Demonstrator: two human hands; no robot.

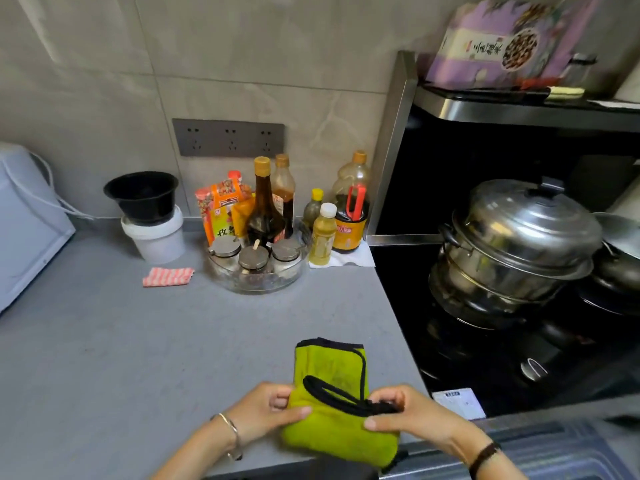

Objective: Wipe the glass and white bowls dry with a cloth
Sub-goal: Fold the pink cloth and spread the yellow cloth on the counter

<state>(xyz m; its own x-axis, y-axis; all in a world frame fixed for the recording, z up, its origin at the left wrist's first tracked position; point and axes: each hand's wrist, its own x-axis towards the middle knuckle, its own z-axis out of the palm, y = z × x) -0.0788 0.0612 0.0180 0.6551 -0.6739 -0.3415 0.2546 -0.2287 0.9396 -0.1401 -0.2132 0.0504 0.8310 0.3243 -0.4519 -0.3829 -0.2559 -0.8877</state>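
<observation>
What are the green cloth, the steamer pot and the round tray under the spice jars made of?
The green cloth looks like microfibre or terry: matte fuzzy nap, black stitched edging, folds limply. The steamer pot is polished metal, probably stainless steel: mirror-like reflections. The round tray is clear, glass or maybe plastic: the jars show through its wall.

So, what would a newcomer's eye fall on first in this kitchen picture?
The lime-green cloth at the counter's near edge, pinched by the left hand and right hand. Then the stacked steel steamer pot on the stove at right, and the sauce bottles by the back wall.
</observation>
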